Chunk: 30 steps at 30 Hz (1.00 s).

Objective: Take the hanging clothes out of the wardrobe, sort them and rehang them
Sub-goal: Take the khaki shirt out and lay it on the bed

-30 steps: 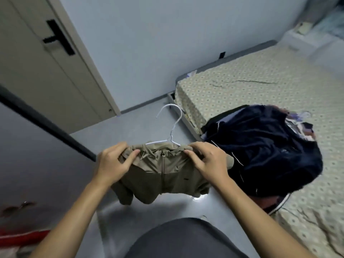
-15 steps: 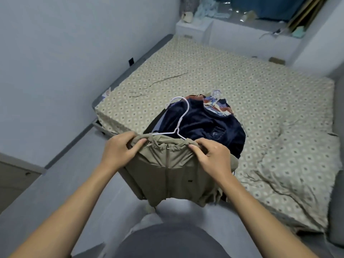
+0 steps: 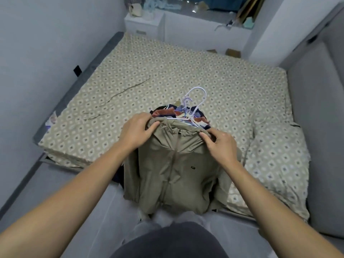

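both your hands are clamped on the khaki jacket (image 3: 176, 164): left hand (image 3: 137, 133) pinches the left shoulder at the collar, right hand (image 3: 221, 146) pinches the right shoulder. the jacket is on its white hanger (image 3: 197, 101), hook pointing to the far side, and lies over the pile of clothes (image 3: 178, 113) at the near edge of the bed (image 3: 167, 71), hem drooping off the near side toward the floor. judging by the look, it's thin, light, limp fabric, probably a bit slick, so it'll slump and may slide off the wire. keep hold at the shoulder seams where the hanger arms back it, or take the hook. other hanger hooks sit just under it, so expect snagging.
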Available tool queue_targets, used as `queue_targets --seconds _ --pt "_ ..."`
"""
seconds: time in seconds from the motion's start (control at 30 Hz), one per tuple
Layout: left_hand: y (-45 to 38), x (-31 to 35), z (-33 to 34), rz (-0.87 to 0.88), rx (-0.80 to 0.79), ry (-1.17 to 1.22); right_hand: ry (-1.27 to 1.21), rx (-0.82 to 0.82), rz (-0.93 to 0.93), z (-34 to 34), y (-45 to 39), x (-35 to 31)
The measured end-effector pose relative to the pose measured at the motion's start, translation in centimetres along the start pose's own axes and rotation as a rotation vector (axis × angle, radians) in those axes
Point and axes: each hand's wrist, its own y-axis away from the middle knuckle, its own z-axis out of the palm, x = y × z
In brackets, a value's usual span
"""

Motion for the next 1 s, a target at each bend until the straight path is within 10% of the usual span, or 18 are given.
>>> queue_targets --seconds 0.67,1.0 --pt "-19.4 -5.4 20.3 -0.350 -0.376 -0.206 0.185 -0.497 0.102 16.9 -18.8 18.3" --pt "-13.0 -7.1 13.3 -0.488 -0.264 -0.246 0.136 -0.496 -0.128 18.1 -21.4 9.2"
